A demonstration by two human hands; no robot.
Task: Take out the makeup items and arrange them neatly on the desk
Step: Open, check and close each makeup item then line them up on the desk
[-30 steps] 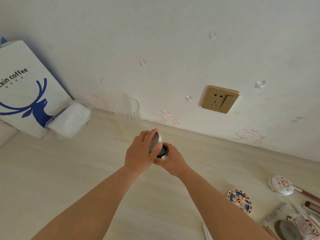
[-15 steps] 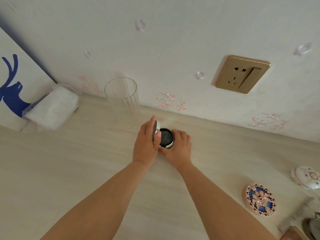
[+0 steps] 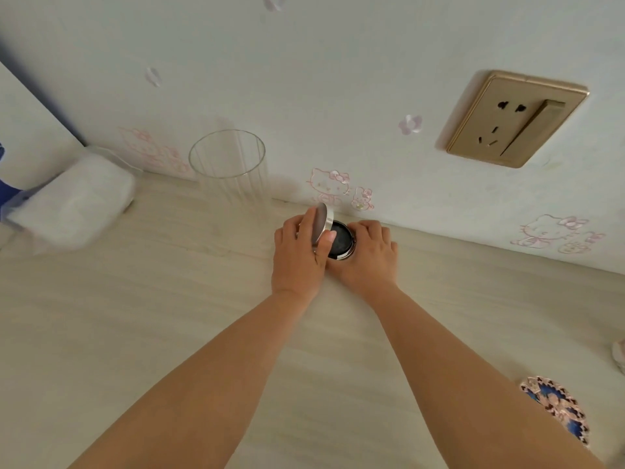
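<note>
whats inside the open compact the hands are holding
Inside the compact a dark round surface shows. The left hand holds the lid tilted up, its thumb covering the near edge. The right hand hides the base's right side.

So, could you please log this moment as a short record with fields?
item: round silver compact with dark inside, lid open
left hand: holds the raised lid
right hand: holds the base against the pale wooden desk
location: by the wall, below the gold wall socket
nearby: clear ribbed glass cup, white tissue pack, blue floral round case
</note>
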